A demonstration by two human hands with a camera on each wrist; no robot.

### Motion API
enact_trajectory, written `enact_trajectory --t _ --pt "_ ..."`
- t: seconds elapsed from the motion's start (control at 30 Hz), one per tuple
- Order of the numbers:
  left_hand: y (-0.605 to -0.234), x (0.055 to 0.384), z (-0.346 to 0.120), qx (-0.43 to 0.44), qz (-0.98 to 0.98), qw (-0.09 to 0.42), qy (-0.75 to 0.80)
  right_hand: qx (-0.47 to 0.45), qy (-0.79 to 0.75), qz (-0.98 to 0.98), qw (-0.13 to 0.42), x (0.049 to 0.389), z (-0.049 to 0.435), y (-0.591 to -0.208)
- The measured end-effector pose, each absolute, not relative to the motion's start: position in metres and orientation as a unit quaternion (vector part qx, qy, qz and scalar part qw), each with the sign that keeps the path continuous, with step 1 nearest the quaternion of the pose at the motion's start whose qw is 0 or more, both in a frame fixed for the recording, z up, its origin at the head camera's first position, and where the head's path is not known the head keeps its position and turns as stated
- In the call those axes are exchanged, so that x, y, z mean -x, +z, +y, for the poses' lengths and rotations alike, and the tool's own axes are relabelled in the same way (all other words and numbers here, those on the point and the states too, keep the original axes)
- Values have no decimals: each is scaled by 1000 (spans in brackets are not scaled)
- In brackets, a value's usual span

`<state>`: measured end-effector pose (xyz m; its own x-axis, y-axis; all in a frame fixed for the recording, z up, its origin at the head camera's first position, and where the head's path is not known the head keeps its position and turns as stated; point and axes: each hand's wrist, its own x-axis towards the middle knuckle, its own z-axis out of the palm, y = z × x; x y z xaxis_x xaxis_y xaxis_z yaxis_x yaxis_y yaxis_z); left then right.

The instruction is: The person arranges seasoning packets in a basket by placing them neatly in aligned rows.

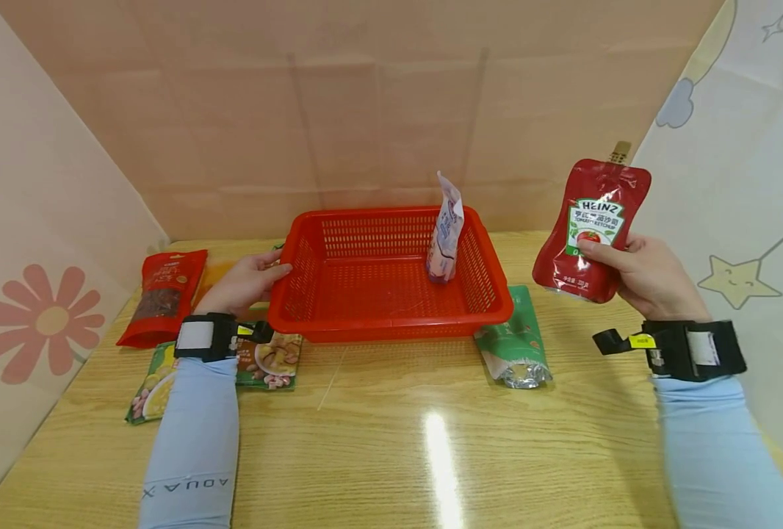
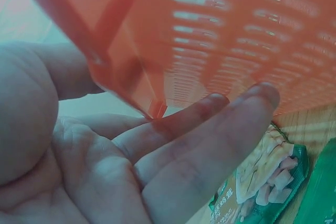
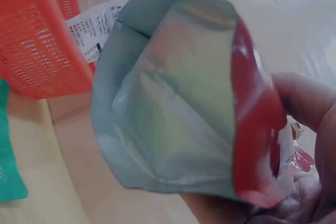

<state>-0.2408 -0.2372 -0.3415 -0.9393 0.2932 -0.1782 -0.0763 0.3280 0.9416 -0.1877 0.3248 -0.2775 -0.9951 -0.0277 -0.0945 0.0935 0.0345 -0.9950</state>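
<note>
My left hand (image 1: 249,281) grips the left rim of a red plastic basket (image 1: 391,328). In the left wrist view the thumb lies at the rim and the fingers (image 2: 184,177) reach under the slotted wall. A white and pale purple pouch (image 1: 446,235) stands inside the basket toward its right end. Off to the right, my right hand (image 1: 656,275) holds up a red Heinz tomato ketchup pouch (image 1: 593,228), cap upward, with the thumb across its label. The right wrist view looks at the ketchup pouch's bottom (image 3: 173,103).
A green and white packet (image 1: 513,342) lies on the wooden table (image 1: 365,441), partly covered by the basket's right corner. At left are a red bag (image 1: 167,294), a green and yellow packet (image 1: 156,389) and a brown and green packet (image 1: 275,360). A papered wall (image 1: 378,110) rises behind.
</note>
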Motion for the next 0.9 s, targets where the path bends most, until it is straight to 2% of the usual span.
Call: enact_trajectory --t 0.47,0.9 --pt "-343 241 -236 -65 800 157 576 40 -631 773 -54 162 283 -259" --pt "-340 238 -235 -67 816 152 554 54 -604 791 -79 153 233 -256"
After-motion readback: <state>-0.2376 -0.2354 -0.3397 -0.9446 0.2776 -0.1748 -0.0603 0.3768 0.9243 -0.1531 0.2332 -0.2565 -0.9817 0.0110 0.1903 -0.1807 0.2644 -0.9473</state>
